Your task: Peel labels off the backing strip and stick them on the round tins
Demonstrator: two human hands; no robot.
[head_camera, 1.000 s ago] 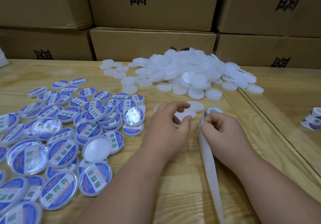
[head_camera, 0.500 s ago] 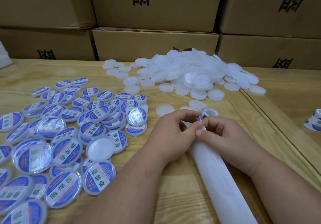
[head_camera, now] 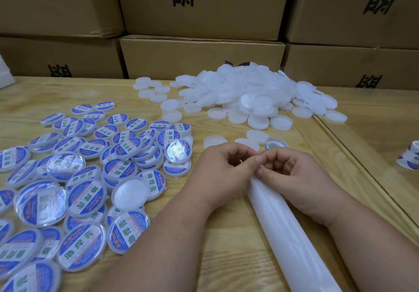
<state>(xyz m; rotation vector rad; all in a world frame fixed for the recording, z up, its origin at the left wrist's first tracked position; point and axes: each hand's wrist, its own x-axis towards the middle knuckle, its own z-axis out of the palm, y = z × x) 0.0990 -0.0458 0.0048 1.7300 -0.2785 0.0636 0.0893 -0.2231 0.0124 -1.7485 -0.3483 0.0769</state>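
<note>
Stacked brown cardboard boxes printed with large black characters form a wall along the far edge of a light wooden table. A raised wooden strip runs diagonally across the table's right side. A white object shows at the left edge.

A second ago your left hand rested curled over a plain white tin while your right hand alone pinched the backing strip, which showed edge-on as a narrow ribbon. Now your left hand has come off the tin and meets your right at center frame, both pinching the strip's top end, and the strip lies turned broad face up toward the lower right.
</note>
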